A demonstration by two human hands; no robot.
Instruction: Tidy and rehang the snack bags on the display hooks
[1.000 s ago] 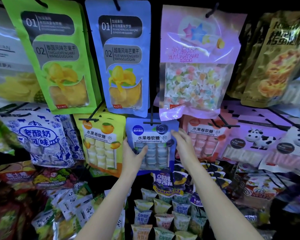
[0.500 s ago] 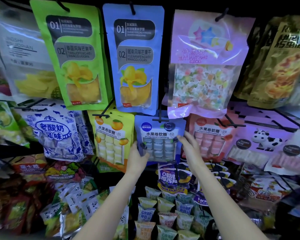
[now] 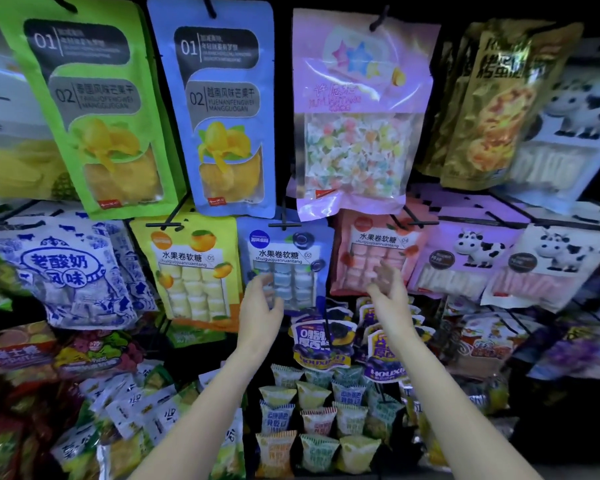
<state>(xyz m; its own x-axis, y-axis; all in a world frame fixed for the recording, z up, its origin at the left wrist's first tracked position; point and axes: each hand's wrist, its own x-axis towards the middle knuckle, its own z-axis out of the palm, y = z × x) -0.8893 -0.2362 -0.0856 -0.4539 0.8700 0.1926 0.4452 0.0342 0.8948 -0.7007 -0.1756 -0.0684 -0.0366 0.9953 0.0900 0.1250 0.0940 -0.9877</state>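
**Both hands free in front of the blue bag**

Nearest the person, two bare forearms rise from the bottom edge over a heap of small wrapped sweets (image 3: pixel 312 424). The left hand (image 3: pixel 261 303) is raised with loose, slightly curled fingers, holding nothing; its fingertips lie over the lower left part of the blue bag (image 3: pixel 284 261), though whether they touch it I cannot tell. The right hand (image 3: pixel 388 289) is blurred, fingers spread and empty (it looks caught mid-motion), in front of the lower left of the pink bag (image 3: pixel 371 251), just right of the blue one.

The blue bag hangs from its hook (image 3: pixel 284 221) in the middle row, between the yellow bag (image 3: pixel 187 268) and the pink bag, long axis upright, close to straight. It lies directly ahead of and slightly above the hands, and the left hand is the nearer.

Beyond and above, the top row hangs: a green mango pouch (image 3: pixel 94 109), a blue mango pouch (image 3: pixel 222 109) and a candy pouch (image 3: pixel 357 116).

The blue bag appears rehung; any next reach seems to turn on which neighbour needs squaring.
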